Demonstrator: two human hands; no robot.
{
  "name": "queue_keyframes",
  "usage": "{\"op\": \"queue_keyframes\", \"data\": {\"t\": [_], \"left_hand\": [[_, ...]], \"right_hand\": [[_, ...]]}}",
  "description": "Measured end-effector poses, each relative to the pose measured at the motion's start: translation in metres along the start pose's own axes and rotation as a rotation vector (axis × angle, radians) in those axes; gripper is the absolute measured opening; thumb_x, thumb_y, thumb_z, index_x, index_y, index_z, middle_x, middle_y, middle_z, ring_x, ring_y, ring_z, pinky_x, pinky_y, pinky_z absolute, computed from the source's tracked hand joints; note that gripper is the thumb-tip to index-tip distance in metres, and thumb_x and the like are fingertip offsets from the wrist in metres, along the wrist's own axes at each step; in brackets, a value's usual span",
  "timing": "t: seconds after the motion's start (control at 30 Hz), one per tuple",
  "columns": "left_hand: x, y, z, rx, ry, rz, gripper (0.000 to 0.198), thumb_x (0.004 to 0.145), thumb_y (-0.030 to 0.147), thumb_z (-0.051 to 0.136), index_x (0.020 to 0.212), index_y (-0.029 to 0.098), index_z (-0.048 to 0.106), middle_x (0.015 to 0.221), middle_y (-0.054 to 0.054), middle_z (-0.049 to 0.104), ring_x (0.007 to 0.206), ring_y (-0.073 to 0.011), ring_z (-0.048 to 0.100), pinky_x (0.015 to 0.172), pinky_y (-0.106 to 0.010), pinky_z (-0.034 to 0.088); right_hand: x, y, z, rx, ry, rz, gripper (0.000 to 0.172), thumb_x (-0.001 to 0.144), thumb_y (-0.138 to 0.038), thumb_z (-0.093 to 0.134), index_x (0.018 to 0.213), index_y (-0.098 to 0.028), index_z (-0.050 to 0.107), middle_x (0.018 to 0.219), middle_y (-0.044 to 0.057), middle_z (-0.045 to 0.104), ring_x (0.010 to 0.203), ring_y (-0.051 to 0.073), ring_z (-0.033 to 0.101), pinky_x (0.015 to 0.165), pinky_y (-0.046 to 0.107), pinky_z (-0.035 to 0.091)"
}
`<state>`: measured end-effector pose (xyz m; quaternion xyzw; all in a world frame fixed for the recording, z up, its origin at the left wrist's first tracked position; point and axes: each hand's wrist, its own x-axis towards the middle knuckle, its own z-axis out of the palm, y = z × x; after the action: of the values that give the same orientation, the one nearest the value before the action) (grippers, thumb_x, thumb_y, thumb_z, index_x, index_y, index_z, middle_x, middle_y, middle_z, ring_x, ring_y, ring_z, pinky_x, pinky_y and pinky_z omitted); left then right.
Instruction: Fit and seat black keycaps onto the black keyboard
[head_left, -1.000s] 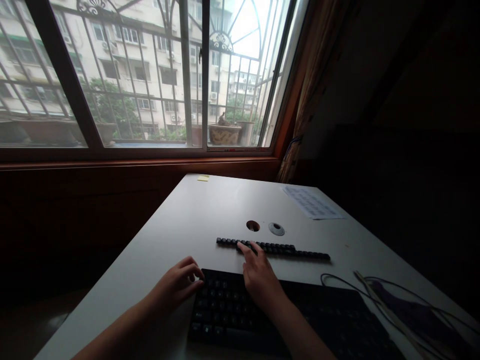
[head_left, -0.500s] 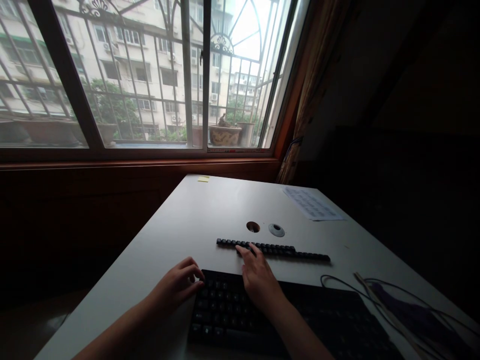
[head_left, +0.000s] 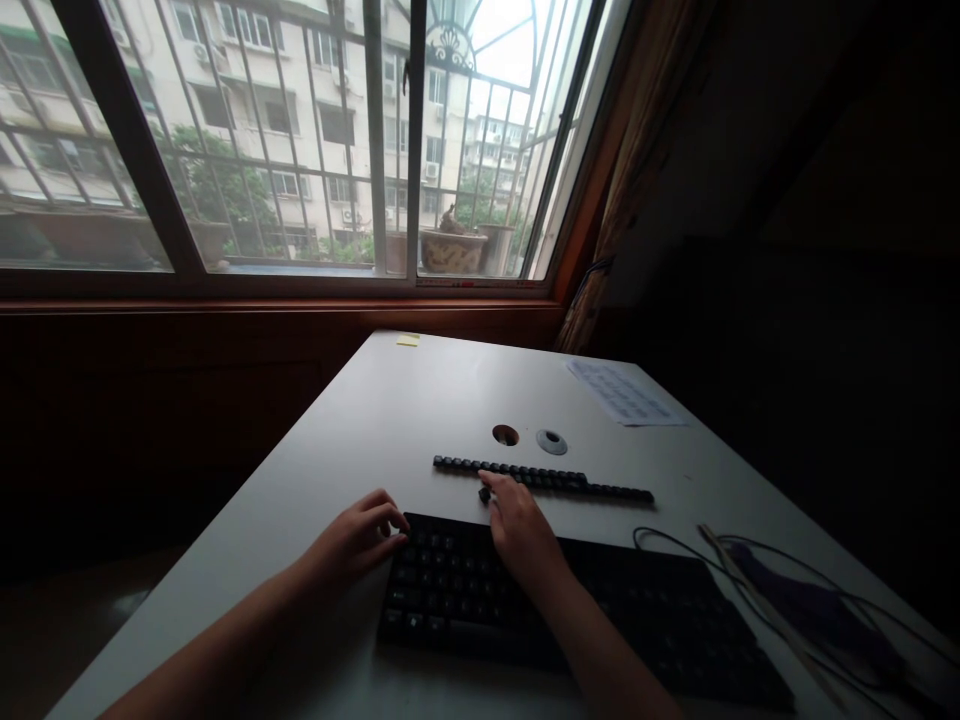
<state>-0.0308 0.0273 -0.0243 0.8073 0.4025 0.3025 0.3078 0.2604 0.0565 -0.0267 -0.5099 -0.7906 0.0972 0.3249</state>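
Legends on the keyboard point(head_left: 585, 610) keys are too dark and small to read. Its near right corner merges into shadow, and the right forearm covers part of the key field. The right hand point(head_left: 525, 535) hides whatever its fingertips meet; a small dark keycap point(head_left: 484, 494) shows at its tips, but whether it is pinched or merely touched cannot be told. The row of keycaps point(head_left: 544, 478) is too small to count or read. The left hand point(head_left: 356, 540) has its fingertips curled at the keyboard's left edge; contact unclear. Print on the paper sheet point(head_left: 624, 393) is illegible. The cable point(head_left: 679, 545) and the purple item point(head_left: 817, 610) run off into darkness at the right. Both forearms and the bench point(head_left: 420, 400) are cut by the bottom edge.
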Motion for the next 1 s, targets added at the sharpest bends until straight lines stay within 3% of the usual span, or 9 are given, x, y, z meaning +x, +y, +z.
{"op": "queue_keyframes", "data": {"t": [0.17,0.33,0.67,0.83,1.0], "left_hand": [[0.0,0.001,0.0,0.003,0.012,0.015,0.016,0.097,0.031,0.057,0.101,0.019,0.067,0.102,-0.006,0.058,0.085,-0.0157,0.063,0.078,-0.029,0.053],[0.001,0.001,-0.001,0.006,0.006,0.019,0.017,0.097,0.033,0.057,0.101,0.019,0.067,0.103,-0.006,0.058,0.083,-0.0154,0.063,0.077,-0.029,0.053],[0.001,0.001,-0.001,-0.002,0.005,0.01,0.018,0.097,0.034,0.058,0.101,0.019,0.067,0.104,-0.006,0.057,0.083,-0.0147,0.063,0.077,-0.029,0.054],[0.0,0.003,-0.001,0.006,0.013,0.009,0.019,0.097,0.035,0.058,0.101,0.019,0.067,0.103,-0.006,0.057,0.083,-0.0145,0.063,0.078,-0.029,0.053],[-0.001,0.003,0.0,0.004,0.021,0.006,0.018,0.097,0.034,0.058,0.101,0.02,0.068,0.103,-0.006,0.057,0.082,-0.0142,0.063,0.077,-0.028,0.053]], "right_hand": [[0.001,-0.001,-0.002,-0.013,-0.072,0.035,0.046,0.088,-0.004,0.044,0.127,-0.019,0.064,0.12,0.01,0.068,0.11,0.026,0.06,0.101,0.044,0.049],[0.003,-0.004,-0.006,0.029,-0.111,0.081,0.031,0.091,-0.011,0.05,0.111,-0.02,0.07,0.113,0.01,0.069,0.107,0.026,0.062,0.099,0.042,0.049],[0.005,-0.012,-0.019,0.283,-0.109,0.103,0.01,0.085,-0.016,0.064,0.088,-0.021,0.071,0.092,0.004,0.07,0.085,0.019,0.067,0.083,0.033,0.053],[0.004,-0.029,-0.032,0.439,-0.266,0.02,0.008,0.084,-0.02,0.068,0.09,-0.023,0.072,0.089,0.002,0.071,0.084,0.017,0.067,0.079,0.03,0.053],[0.002,-0.029,-0.033,0.406,-0.354,-0.003,0.008,0.082,-0.023,0.073,0.09,-0.024,0.075,0.092,0.002,0.073,0.091,0.019,0.066,0.086,0.035,0.049]]}}
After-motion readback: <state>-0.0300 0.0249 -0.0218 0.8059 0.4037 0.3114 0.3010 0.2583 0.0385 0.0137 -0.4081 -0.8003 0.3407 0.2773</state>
